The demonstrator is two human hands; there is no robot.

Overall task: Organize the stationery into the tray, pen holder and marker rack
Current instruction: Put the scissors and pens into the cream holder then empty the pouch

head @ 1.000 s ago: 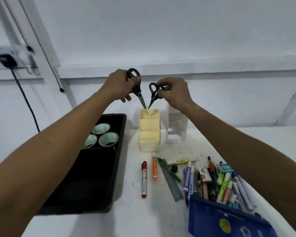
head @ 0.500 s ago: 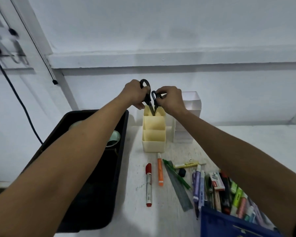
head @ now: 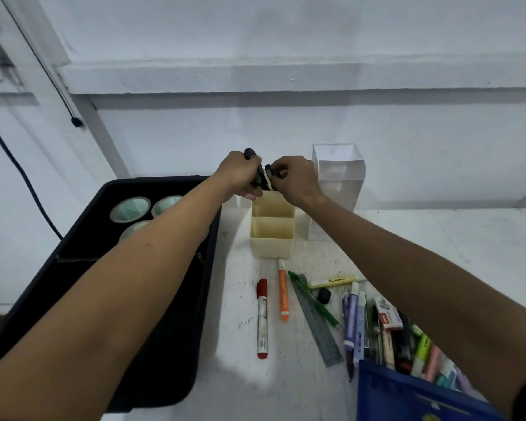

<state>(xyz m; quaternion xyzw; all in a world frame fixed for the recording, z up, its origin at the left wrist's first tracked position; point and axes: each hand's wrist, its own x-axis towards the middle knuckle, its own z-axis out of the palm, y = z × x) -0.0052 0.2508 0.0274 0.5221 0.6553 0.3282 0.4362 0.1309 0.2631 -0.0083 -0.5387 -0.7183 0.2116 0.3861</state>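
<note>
Left hand (head: 240,177) fingers curled round black scissors (head: 257,177), handle loop poking above knuckles; right hand (head: 292,180) fingers pinch a second scissors handle (head: 269,173); both sit directly over rear compartment of cream pen holder (head: 272,235), long axes roughly upright, blades hidden, likely already inside; hands touching, equally near; next move probably just release; loose pens (head: 354,323) lie nearer on table (head: 438,238).
</note>
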